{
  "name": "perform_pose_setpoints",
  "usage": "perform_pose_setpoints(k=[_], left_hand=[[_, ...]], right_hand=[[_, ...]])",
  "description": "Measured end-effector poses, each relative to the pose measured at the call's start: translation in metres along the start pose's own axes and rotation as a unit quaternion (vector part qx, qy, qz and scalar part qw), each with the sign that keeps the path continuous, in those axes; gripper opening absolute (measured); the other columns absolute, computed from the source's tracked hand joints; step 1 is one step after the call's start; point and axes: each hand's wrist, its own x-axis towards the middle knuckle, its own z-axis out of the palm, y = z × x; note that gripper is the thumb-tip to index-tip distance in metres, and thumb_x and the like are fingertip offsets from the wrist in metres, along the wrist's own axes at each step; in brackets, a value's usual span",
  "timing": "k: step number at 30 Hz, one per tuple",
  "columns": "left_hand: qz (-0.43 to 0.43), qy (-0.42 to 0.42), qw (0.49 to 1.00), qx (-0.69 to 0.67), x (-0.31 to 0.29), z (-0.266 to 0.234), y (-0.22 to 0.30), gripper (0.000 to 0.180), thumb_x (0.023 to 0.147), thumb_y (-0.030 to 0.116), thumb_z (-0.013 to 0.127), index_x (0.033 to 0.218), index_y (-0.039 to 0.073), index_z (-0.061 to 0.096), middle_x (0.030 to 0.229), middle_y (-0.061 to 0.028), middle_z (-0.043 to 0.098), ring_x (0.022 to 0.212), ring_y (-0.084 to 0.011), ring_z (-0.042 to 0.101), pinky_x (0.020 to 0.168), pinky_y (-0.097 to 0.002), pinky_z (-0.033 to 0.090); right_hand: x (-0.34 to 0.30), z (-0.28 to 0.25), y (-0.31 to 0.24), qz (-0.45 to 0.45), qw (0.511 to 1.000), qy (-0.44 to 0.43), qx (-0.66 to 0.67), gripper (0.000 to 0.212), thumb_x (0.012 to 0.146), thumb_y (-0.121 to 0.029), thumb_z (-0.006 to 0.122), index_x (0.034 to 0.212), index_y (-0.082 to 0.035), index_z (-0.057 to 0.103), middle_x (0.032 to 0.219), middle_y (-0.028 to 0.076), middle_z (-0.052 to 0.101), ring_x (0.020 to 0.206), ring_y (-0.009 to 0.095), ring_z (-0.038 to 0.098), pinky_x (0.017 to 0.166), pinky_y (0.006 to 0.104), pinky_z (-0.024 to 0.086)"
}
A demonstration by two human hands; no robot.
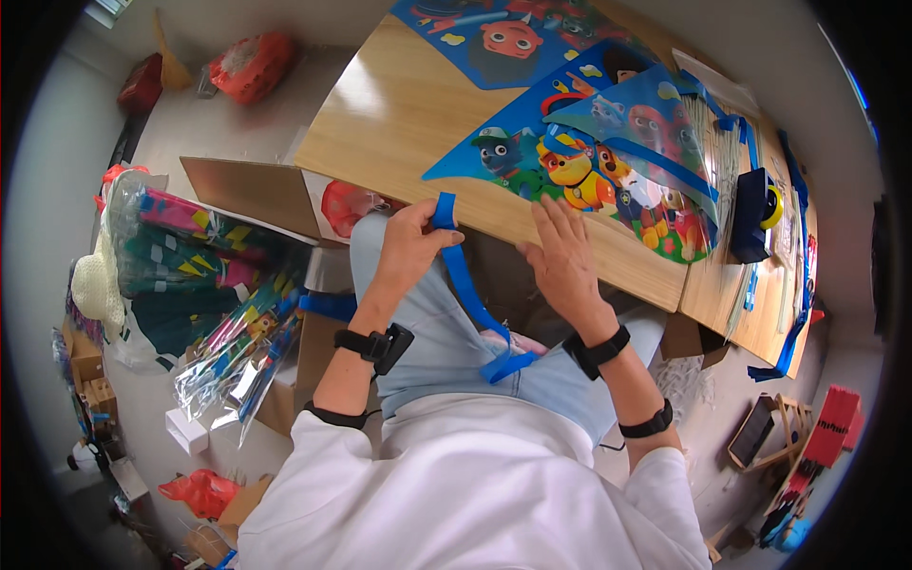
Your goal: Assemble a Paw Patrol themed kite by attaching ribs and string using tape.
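Observation:
My left hand (410, 243) pinches a blue ribbon strip (465, 285) at the near edge of the wooden table (399, 114); the strip hangs down across my lap. My right hand (562, 256) lies flat, fingers spread, on the lower edge of a blue triangular kite (579, 152) printed with cartoon dogs. A second kite of the same kind (503, 38) lies farther back on the table. Both wrists carry black bands.
A blue tape dispenser with a yellow wheel (757, 214) and thin rods (727, 161) lie at the table's right. An open cardboard box (256, 190) and a bundle of wrapped kites (218, 294) stand at my left. Red bags (249, 65) lie on the floor.

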Motion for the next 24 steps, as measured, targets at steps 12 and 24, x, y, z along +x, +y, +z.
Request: perform_pose_setpoints(k=[12, 24], left_hand=[[-0.124, -0.061, 0.989, -0.059, 0.000, -0.004, 0.000, 0.018, 0.073, -0.003, 0.074, 0.085, 0.002, 0.062, 0.072, 0.0001, 0.061, 0.063, -0.0065, 0.056, 0.058, -0.0228, 0.045], [-0.094, -0.055, 0.985, -0.135, 0.009, 0.035, 0.006, 0.020, 0.075, 0.003, 0.080, 0.089, 0.003, 0.065, 0.080, -0.0032, 0.068, 0.066, -0.0094, 0.062, 0.057, -0.0200, 0.050]], right_hand=[[-0.008, 0.014, 0.058, 0.025, 0.996, -0.049, -0.066, 0.068, 0.087, -0.032, 0.065, 0.142, 0.001, 0.041, 0.150, 0.017, 0.037, 0.140, 0.032, 0.033, 0.115, 0.0488, 0.022], [0.004, 0.022, -0.048, 0.338, 0.735, -0.143, 0.571, 0.021, 0.086, -0.013, 0.071, 0.099, 0.002, 0.070, 0.074, 0.001, 0.065, 0.058, 0.005, 0.055, 0.051, 0.0208, 0.043]])
